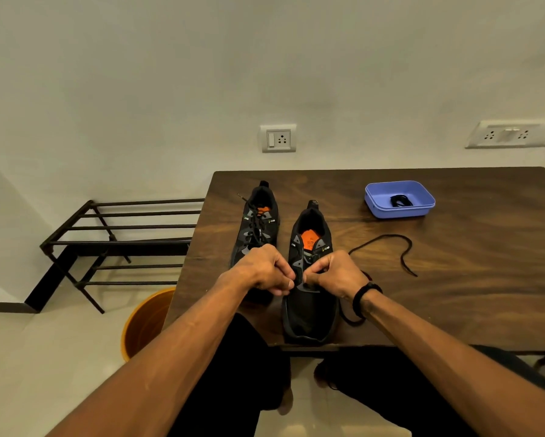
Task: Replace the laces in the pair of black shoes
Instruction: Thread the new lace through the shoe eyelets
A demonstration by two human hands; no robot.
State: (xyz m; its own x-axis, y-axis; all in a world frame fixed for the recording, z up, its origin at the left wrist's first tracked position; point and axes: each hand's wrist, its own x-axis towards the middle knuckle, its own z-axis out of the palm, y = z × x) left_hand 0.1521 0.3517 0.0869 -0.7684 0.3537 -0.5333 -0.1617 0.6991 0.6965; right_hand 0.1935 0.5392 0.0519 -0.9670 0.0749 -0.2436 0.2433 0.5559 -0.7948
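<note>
Left hand (266,269) and right hand (334,272), fingers curled, pinch at eyelets of near shoe (309,298); what they pinch is hidden. Two shoes on counter (454,294): far shoe (257,225) laced. One loose lace (388,247) right. One lace coil (399,200) in blue tray (372,200).

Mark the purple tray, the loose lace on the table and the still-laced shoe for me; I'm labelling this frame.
purple tray (372,205): head view, on its near left wall.
loose lace (405,247): head view, on its right-hand bend.
still-laced shoe (256,228): head view, on its crossed laces.
</note>
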